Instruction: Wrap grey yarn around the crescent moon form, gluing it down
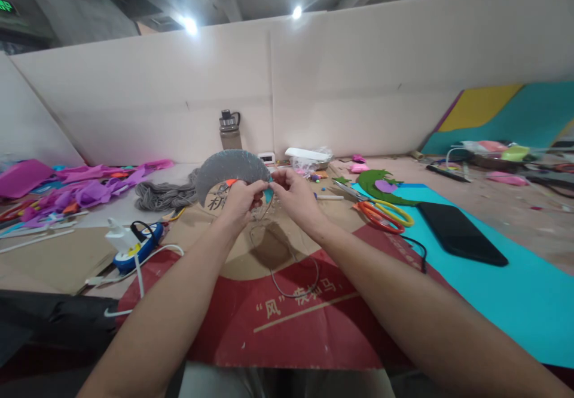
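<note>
Above the middle of the table I hold up a grey curved, flat piece (233, 165) with pale marks along its edge and a small orange patch on its inner side. My left hand (242, 201) is closed on its right end. Close beside it, my right hand (293, 195) is closed in a pinch at the same end, where a bit of teal (268, 195) shows. What the right fingertips grip is too small to make out. A thin grey cord (293, 296) hangs below the hands and loops over a red-and-brown printed paper sheet (314, 338).
Grey yarn (164, 195) and a blue power strip (139, 248) lie at left, near purple scraps (101, 189). Scissors with orange and yellow handles (381, 216), a green curved piece (372, 186) and a black phone (461, 233) lie at right. A bottle (230, 132) stands behind.
</note>
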The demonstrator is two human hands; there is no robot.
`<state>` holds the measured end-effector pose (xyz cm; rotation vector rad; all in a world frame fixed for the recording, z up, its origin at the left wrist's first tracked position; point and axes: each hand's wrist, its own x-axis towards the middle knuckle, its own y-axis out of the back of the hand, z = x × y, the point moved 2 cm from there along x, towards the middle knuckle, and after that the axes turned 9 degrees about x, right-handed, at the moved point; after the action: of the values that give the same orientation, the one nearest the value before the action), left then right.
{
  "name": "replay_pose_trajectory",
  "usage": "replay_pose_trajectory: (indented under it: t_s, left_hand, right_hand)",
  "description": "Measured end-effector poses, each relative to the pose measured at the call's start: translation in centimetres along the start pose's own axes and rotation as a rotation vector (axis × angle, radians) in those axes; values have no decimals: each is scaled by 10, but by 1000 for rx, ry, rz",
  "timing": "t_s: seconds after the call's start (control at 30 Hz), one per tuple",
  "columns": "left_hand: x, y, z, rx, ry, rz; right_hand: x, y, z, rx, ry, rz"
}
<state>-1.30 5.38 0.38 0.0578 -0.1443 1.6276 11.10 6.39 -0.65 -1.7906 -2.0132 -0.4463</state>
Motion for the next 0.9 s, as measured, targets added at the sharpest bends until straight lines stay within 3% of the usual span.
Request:
replay_pose_trajectory:
  t_s: [0.17,0.43,0.67,0.9]
  left_hand:
    - [3,2,-1,17,1,-52]
    - [5,12,7,29,-2,-269]
    - [5,9,4,71,-78,-115]
    - [13,23,6,33,-62,7]
  right_hand:
    - [0,5,-5,-62,0,-17]
    - [5,9,-6,-49,-50,22]
    - [6,9,-7,-5,-69,-9]
    - [14,24,-17,-50,-76,43]
